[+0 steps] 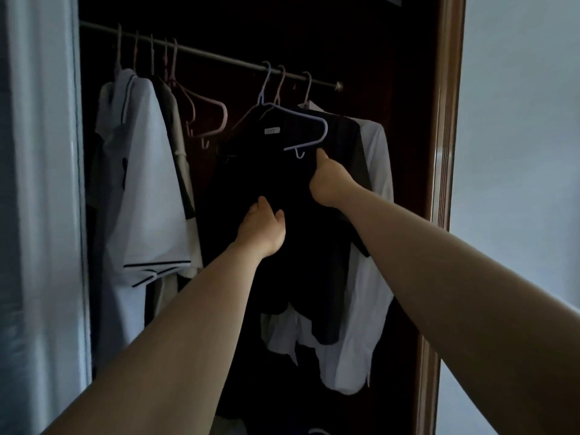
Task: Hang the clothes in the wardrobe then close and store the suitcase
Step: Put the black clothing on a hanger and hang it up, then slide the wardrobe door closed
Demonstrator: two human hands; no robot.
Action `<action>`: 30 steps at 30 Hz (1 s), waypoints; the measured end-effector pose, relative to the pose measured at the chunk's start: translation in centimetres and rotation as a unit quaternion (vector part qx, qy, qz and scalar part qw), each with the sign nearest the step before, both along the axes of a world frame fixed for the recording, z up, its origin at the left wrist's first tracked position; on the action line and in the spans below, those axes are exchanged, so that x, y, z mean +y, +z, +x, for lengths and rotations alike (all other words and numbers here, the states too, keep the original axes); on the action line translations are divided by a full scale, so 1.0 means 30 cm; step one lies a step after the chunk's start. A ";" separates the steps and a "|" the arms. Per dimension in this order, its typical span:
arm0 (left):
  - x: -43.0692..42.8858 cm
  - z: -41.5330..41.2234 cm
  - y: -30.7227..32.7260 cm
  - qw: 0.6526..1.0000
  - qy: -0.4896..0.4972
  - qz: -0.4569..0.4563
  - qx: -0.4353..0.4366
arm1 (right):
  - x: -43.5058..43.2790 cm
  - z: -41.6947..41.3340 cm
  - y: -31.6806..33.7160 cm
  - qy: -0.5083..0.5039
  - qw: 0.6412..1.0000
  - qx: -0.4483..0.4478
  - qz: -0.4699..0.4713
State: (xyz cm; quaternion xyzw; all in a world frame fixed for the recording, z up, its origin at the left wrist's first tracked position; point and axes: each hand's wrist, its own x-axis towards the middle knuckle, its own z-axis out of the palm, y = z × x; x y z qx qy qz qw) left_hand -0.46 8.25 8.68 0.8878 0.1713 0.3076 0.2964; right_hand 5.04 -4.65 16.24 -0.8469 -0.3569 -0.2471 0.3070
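Note:
A black garment (251, 171) with a small white label hangs on a pale blue hanger (309, 119) hooked over the metal rail (219, 56) inside the dark wardrobe. My right hand (329, 180) grips the garment's upper right edge just under the hanger's end. Lower down, my left hand (262, 229) pinches the black fabric near its middle. The suitcase is out of view.
A white shirt (372, 246) hangs behind the black garment at the right. At the left hang a white polo with dark trim (144, 189) and empty pink hangers (204, 117). The brown wardrobe frame (447, 120) stands at the right, a pale door (40, 183) at the left.

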 end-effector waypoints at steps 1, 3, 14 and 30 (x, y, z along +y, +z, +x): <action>-0.019 -0.041 -0.016 0.999 0.013 0.025 -0.029 | -0.007 -0.021 -0.025 0.007 1.000 0.004 0.008; -0.053 -0.133 -0.051 0.992 0.033 0.081 -0.093 | -0.008 -0.059 -0.073 0.029 0.999 0.002 0.028; 0.043 -0.611 -0.053 0.901 0.263 0.211 -0.272 | 0.129 -0.394 -0.165 0.171 0.982 0.055 0.050; 0.339 -0.942 -0.044 0.965 0.154 0.025 -0.211 | 0.435 -0.709 -0.406 0.267 0.937 0.213 0.080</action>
